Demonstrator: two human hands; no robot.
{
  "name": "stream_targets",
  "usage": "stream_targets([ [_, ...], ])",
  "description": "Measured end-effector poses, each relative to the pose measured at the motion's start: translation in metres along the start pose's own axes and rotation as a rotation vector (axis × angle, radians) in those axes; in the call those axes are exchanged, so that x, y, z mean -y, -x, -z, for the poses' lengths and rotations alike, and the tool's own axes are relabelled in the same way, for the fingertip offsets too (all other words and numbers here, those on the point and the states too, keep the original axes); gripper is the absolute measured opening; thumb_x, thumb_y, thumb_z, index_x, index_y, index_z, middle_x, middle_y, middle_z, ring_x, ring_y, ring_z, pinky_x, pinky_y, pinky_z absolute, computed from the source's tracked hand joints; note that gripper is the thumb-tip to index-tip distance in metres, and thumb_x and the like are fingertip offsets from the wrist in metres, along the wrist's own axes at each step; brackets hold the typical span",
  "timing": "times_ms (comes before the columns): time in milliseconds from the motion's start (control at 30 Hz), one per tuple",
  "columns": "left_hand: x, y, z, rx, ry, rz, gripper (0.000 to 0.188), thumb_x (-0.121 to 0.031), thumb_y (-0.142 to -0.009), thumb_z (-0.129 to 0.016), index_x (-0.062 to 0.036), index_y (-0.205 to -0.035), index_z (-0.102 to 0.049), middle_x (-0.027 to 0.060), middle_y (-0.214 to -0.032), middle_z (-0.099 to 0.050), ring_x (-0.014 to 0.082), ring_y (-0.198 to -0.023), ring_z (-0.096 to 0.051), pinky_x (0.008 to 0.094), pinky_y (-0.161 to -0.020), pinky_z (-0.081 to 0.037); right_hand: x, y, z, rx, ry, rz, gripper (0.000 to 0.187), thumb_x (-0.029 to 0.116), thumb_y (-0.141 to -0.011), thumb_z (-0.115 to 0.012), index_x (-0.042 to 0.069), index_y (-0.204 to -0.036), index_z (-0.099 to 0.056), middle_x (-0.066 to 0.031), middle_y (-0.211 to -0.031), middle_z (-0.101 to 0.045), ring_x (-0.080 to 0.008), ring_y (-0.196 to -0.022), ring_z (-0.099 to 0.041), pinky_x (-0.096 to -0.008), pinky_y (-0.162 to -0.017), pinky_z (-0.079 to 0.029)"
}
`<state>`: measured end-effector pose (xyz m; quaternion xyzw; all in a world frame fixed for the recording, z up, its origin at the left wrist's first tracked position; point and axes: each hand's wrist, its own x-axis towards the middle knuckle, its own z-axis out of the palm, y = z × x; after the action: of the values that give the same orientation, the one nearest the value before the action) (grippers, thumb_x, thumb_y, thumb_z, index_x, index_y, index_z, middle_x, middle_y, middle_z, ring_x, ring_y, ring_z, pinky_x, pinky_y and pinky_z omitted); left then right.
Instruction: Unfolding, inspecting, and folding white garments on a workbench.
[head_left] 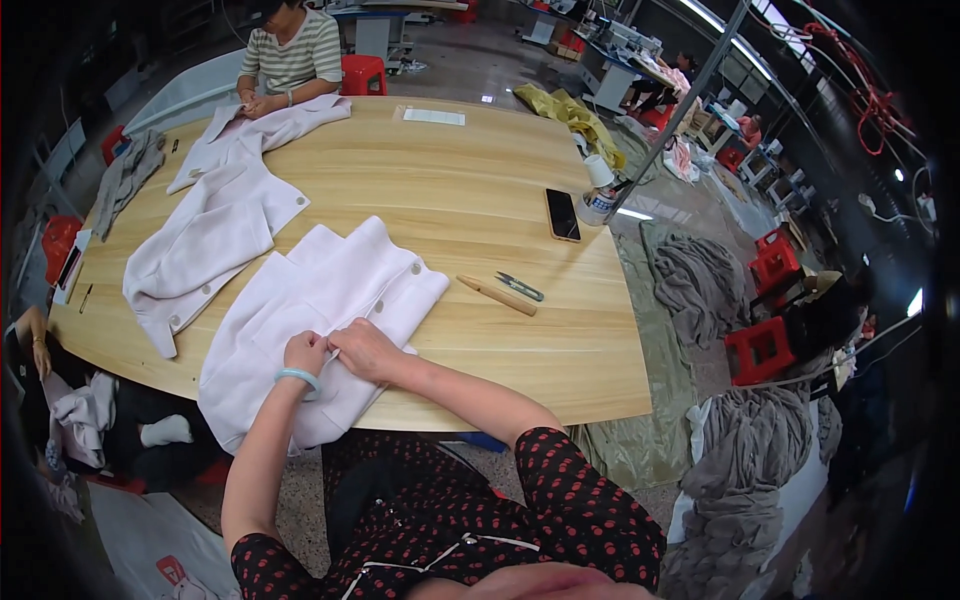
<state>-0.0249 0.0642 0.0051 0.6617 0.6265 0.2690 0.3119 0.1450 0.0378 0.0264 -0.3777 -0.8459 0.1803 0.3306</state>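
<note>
Spreading across most of the view, a long pale wooden table (480,190) runs from near to far. Near its front edge lies a white buttoned garment (320,300), partly hanging over the near side. A second white garment (215,225) lies further left and far, reaching toward a person in a striped top (295,55) seated at the far end, whose hands rest on its far part. Grey fabric heaps (745,470) sit on the floor to the right, beside red plastic stools (760,350). A grey cloth (125,175) lies at the table's far left edge.

Both of the wearer's hands rest on the near garment, close together and almost touching. Left hand (305,353), with a pale green bangle (297,377) at the wrist, is curled narrow, pinching the cloth. Right hand (365,350) is likewise closed down on the fabric, fingers pressed together at the same spot.

Right of the garment: a black phone (562,214) lying flat, a wooden stick (497,295), and small thread snips (520,287) just beside it. A white strip (433,116) lies far along the table.
</note>
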Motion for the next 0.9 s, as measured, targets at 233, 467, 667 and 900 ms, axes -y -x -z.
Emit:
stream_targets([
  [233, 0.002, 0.002, 0.011, 0.131, 0.176, 0.163, 0.021, -0.017, -0.078, -0.061, 0.0037, -0.075, -0.064, 0.0126, -0.062, -0.059, 0.0172, -0.059, -0.054, 0.0326, -0.058, -0.044, 0.003, -0.003, 0.000, 0.073, 0.213, -0.059, 0.013, 0.009, -0.077, -0.057, 0.004, -0.089, -0.055, -0.0125, -0.079, -0.061, -0.0294, -0.080, -0.059, -0.0389, -0.079, -0.040],
  [467, -0.014, 0.006, 0.011, 0.134, -0.360, -0.195, 0.029, -0.022, -0.083, -0.053, 0.0038, -0.077, -0.063, 0.0218, -0.076, -0.063, 0.0350, -0.072, -0.061, 0.0427, -0.071, -0.048, -0.011, 0.001, -0.014, 0.156, 0.296, 0.003, 0.012, 0.013, -0.084, -0.048, 0.005, -0.088, -0.056, -0.0130, -0.083, -0.060, -0.0277, -0.087, -0.057, -0.0375, -0.081, -0.039],
  [667, -0.046, 0.034, 0.016, 0.176, -0.445, -0.157, 0.024, -0.017, -0.083, -0.049, 0.0045, -0.084, -0.059, 0.0263, -0.090, -0.059, 0.0416, -0.084, -0.057, 0.0470, -0.076, -0.046, -0.011, 0.002, -0.008, 0.083, 0.260, 0.078, 0.011, 0.014, -0.081, -0.049, 0.005, -0.083, -0.056, -0.0127, -0.079, -0.060, -0.0279, -0.082, -0.058, -0.0374, -0.079, -0.039],
  [900, -0.033, 0.041, 0.006, 0.107, -0.490, -0.318, 0.018, -0.017, -0.082, -0.054, 0.0012, -0.087, -0.053, 0.0209, -0.087, -0.056, 0.0375, -0.083, -0.056, 0.0457, -0.073, -0.047, -0.012, -0.003, 0.004, 0.186, 0.274, 0.109, 0.011, 0.012, -0.079, -0.050, 0.004, -0.079, -0.056, -0.0140, -0.076, -0.060, -0.0294, -0.078, -0.058, -0.0384, -0.077, -0.041],
])
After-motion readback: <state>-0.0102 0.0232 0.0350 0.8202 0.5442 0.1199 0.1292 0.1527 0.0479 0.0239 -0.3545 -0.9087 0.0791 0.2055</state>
